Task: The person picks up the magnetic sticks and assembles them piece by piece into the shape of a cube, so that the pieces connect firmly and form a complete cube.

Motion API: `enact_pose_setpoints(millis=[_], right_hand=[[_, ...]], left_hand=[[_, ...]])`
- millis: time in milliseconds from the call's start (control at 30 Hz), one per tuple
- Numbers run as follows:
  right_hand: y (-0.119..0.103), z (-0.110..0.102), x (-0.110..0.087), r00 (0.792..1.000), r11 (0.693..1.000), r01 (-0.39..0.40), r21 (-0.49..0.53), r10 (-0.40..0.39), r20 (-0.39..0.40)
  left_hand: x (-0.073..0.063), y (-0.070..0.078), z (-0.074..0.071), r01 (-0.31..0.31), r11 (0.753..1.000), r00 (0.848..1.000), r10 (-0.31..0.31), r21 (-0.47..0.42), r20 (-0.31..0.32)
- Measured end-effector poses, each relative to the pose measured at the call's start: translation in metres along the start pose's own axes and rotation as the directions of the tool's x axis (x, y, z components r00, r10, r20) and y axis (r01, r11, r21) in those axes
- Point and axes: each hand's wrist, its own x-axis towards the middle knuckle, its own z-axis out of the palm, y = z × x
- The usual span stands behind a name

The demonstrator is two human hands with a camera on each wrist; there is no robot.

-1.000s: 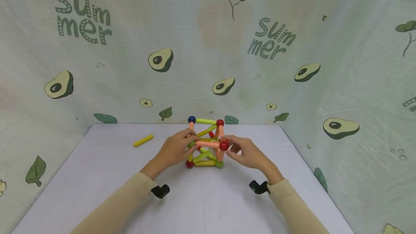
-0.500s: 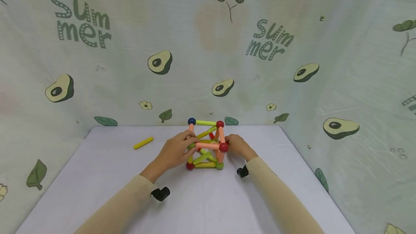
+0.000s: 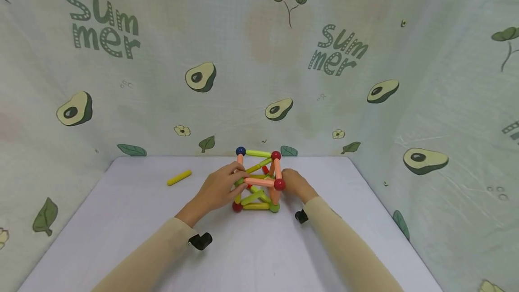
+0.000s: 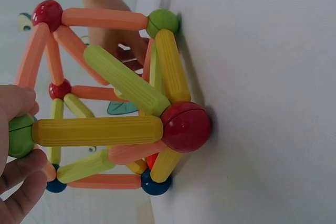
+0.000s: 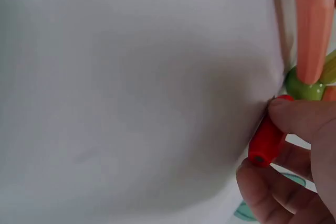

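Note:
A box-shaped frame of ball-and-rod building pieces (image 3: 259, 182) stands on the table, its balls joined by yellow, lime and orange rods. My left hand (image 3: 219, 187) grips the green ball (image 4: 20, 136) at the near upper left corner, above a yellow rod (image 4: 100, 132) and a red ball (image 4: 185, 127). On the frame's right side, low down, my right hand (image 3: 298, 184) pinches a short red rod (image 5: 266, 141) between thumb and fingers. That rod's far end is right at a lower green ball (image 5: 304, 85). In the head view the frame's front corner overlaps the right fingertips.
A loose yellow rod (image 3: 179, 178) lies on the white table (image 3: 243, 251), left of the frame. Behind the table hangs a printed cloth (image 3: 239, 102). Further inside the frame, diagonal rods cross, such as a lime one (image 4: 126, 80).
My right hand has moved from beside the upper right red ball to lower and farther back along the frame's right side. My left hand stays at its corner.

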Motion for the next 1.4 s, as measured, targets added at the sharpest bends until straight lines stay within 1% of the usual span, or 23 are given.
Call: enact_pose_setpoints(millis=[67, 100, 167, 300, 400, 467, 500, 533, 600, 667, 733, 767, 833, 967, 1033, 1067, 1100, 1133, 1200, 1267, 1300, 1367, 1400], right_hand=[[0.001, -0.005, -0.007, 0.999, 0.998, 0.035, -0.057, -0.035, -0.004], [0.001, -0.008, -0.013, 0.998, 0.996, 0.054, -0.065, -0.055, -0.013], [-0.001, -0.015, -0.030, 0.995, 0.996, 0.085, -0.039, -0.087, -0.042], [-0.013, -0.025, -0.084, 0.986, 0.989, 0.102, 0.105, -0.086, -0.144], [-0.028, -0.023, -0.122, 0.961, 0.975, 0.172, 0.139, -0.135, -0.241], [-0.042, -0.019, -0.138, 0.932, 0.956, 0.255, 0.144, -0.204, -0.300], [-0.048, -0.016, -0.141, 0.912, 0.944, 0.302, 0.131, -0.246, -0.329], [-0.055, -0.013, -0.142, 0.887, 0.932, 0.346, 0.110, -0.287, -0.362], [-0.067, -0.007, -0.138, 0.834, 0.919, 0.395, 0.009, -0.354, -0.424], [-0.075, -0.001, -0.132, 0.782, 0.919, 0.376, -0.115, -0.382, -0.492], [-0.079, 0.004, -0.125, 0.739, 0.925, 0.315, -0.213, -0.380, -0.556], [-0.079, 0.006, -0.122, 0.725, 0.928, 0.283, -0.241, -0.372, -0.579], [-0.079, 0.009, -0.120, 0.708, 0.937, 0.254, -0.238, -0.348, -0.615], [-0.078, 0.011, -0.118, 0.684, 0.948, 0.258, -0.184, -0.314, -0.659], [-0.077, 0.010, -0.118, 0.683, 0.955, 0.260, -0.145, -0.288, -0.671], [-0.077, 0.009, -0.119, 0.688, 0.959, 0.258, -0.122, -0.270, -0.673], [-0.076, 0.009, -0.119, 0.701, 0.963, 0.253, -0.090, -0.246, -0.669], [-0.076, 0.008, -0.120, 0.719, 0.968, 0.245, -0.051, -0.217, -0.660], [-0.075, 0.007, -0.123, 0.765, 0.974, 0.224, 0.044, -0.148, -0.627], [-0.073, 0.006, -0.125, 0.811, 0.970, 0.200, 0.141, -0.083, -0.579], [-0.073, 0.005, -0.126, 0.829, 0.965, 0.190, 0.180, -0.060, -0.557], [-0.070, 0.005, -0.127, 0.849, 0.956, 0.180, 0.230, -0.033, -0.527], [-0.069, 0.005, -0.127, 0.851, 0.951, 0.187, 0.245, -0.032, -0.525]], left_hand=[[-0.001, 0.001, 0.000, 0.006, 1.000, 1.000, -0.006, -0.004, 0.001], [-0.001, 0.001, 0.001, 0.007, 1.000, 1.000, -0.007, -0.007, -0.002], [-0.001, 0.001, 0.001, 0.006, 1.000, 1.000, -0.006, -0.011, -0.010], [0.000, 0.000, 0.001, -0.006, 1.000, 1.000, 0.006, -0.023, -0.015], [0.000, -0.002, -0.001, -0.010, 1.000, 1.000, 0.010, -0.025, -0.019], [0.000, -0.003, -0.002, -0.009, 1.000, 0.999, 0.008, -0.026, -0.033], [0.000, -0.003, -0.003, -0.007, 1.000, 0.999, 0.005, -0.029, -0.040], [0.000, -0.004, -0.003, -0.002, 0.999, 0.999, 0.001, -0.034, -0.048], [0.000, -0.004, -0.003, 0.006, 0.999, 0.998, -0.008, -0.033, -0.056], [0.000, -0.003, -0.001, 0.010, 1.000, 0.999, -0.012, -0.029, -0.052], [0.001, -0.001, 0.002, 0.006, 1.000, 0.999, -0.007, -0.021, -0.048], [0.002, 0.000, 0.003, 0.000, 1.000, 0.999, -0.001, -0.018, -0.047], [0.004, 0.003, 0.005, -0.009, 1.000, 0.999, 0.008, -0.017, -0.050], [0.008, 0.007, 0.005, -0.008, 1.000, 0.997, 0.007, -0.011, -0.074], [0.009, 0.009, 0.006, 0.003, 1.000, 0.997, -0.003, -0.006, -0.076], [0.010, 0.009, 0.006, 0.006, 1.000, 0.997, -0.007, -0.007, -0.075], [0.011, 0.010, 0.006, 0.011, 1.000, 0.998, -0.011, -0.002, -0.069], [0.011, 0.010, 0.006, 0.015, 1.000, 0.998, -0.016, -0.003, -0.064], [0.011, 0.011, 0.006, 0.024, 1.000, 0.998, -0.025, -0.006, -0.054], [0.011, 0.012, 0.006, 0.034, 0.999, 0.998, -0.034, -0.006, -0.044], [0.011, 0.012, 0.006, 0.038, 0.999, 0.998, -0.038, -0.004, -0.042], [0.011, 0.011, 0.007, 0.042, 0.999, 0.998, -0.042, -0.001, -0.037], [0.011, 0.011, 0.007, 0.044, 0.999, 0.998, -0.044, 0.001, -0.036]])
